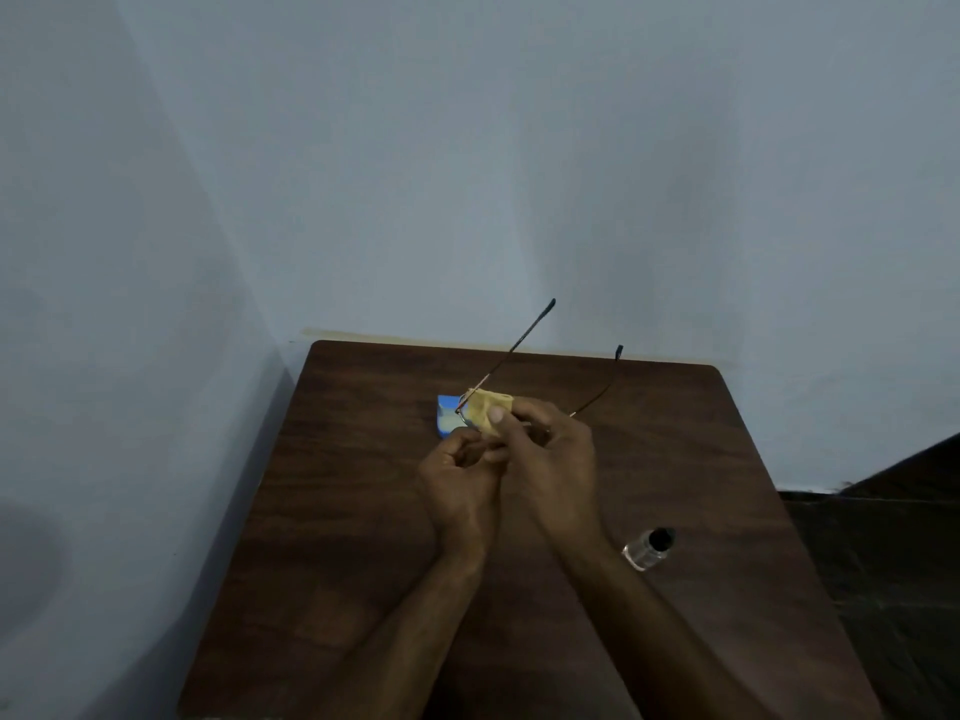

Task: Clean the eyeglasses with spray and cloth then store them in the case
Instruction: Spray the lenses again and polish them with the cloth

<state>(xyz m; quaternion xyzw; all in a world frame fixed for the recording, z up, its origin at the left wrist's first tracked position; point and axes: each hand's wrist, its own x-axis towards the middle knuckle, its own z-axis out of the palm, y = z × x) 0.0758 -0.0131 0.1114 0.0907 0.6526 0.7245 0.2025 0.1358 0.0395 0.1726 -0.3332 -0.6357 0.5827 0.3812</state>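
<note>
A pair of thin, dark wire-framed eyeglasses (506,354) is held up above the middle of a dark brown wood-grain table (363,511), with both temples unfolded and pointed toward the far edge. A small, crumpled yellow cloth (488,407) is wrapped over the front of the frame on its left side. It is pinched by the right hand (550,449), whose thumb is pressed flat on top of it while the fingers are curled beneath. The left hand (457,470) is set just below and touching the right, its fingers clenched inward; they seem to grip the lower edge of the frame, though that spot is blurred. A small blue case (445,415) is partly hidden behind the cloth and hands, lying on the table toward the far edge. A clear glass spray bottle with a black cap (647,550) is laid on its side near the right edge, just beside the right forearm. A pale grey wall (519,148) is seen behind the far edge.
</note>
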